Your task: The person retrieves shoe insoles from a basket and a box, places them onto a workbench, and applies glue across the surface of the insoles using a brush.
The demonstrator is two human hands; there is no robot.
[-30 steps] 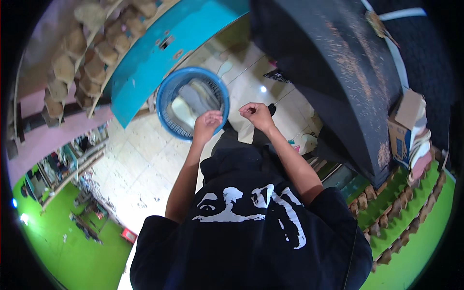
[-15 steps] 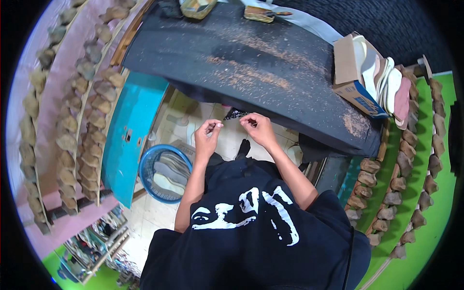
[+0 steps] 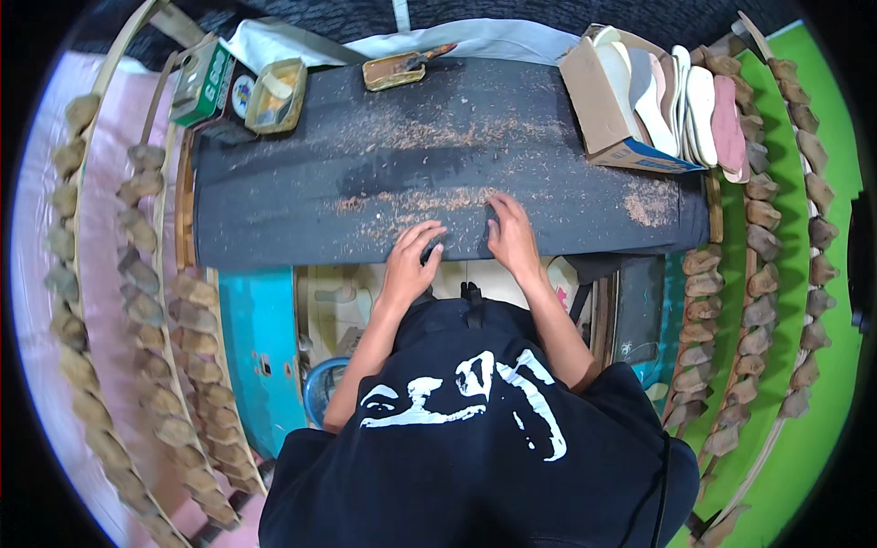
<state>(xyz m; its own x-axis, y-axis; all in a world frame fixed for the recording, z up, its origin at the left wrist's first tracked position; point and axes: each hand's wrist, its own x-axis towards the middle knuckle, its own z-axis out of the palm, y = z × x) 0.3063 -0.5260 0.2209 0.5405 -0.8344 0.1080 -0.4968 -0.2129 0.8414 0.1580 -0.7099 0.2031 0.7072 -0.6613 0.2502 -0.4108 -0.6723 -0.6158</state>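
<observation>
My left hand (image 3: 411, 265) is held palm inward at the near edge of a black-covered table (image 3: 557, 205), its fingers loosely curved and apart. Across from it, my right hand (image 3: 514, 241) reaches over the same edge, thumb and fingers apart. Neither hand holds anything. Brown crumbs or shavings (image 3: 438, 197) lie scattered on the cloth just beyond the fingertips. Whether the fingers touch the cloth, I cannot tell.
At the back stand a shallow tray (image 3: 379, 80) with a brush (image 3: 427, 57), a yellowish tub (image 3: 290, 108) and a green tin (image 3: 196, 87). Back right, a cardboard box (image 3: 585, 100) holds insoles (image 3: 700, 114). Racks of shoe lasts (image 3: 758, 242) flank both sides. A blue basket (image 3: 315, 384) stands lower left.
My view has swung toward the table. Both hands, earlier pinched in front of me short of the table, have moved forward to its near edge and their fingers have spread.
</observation>
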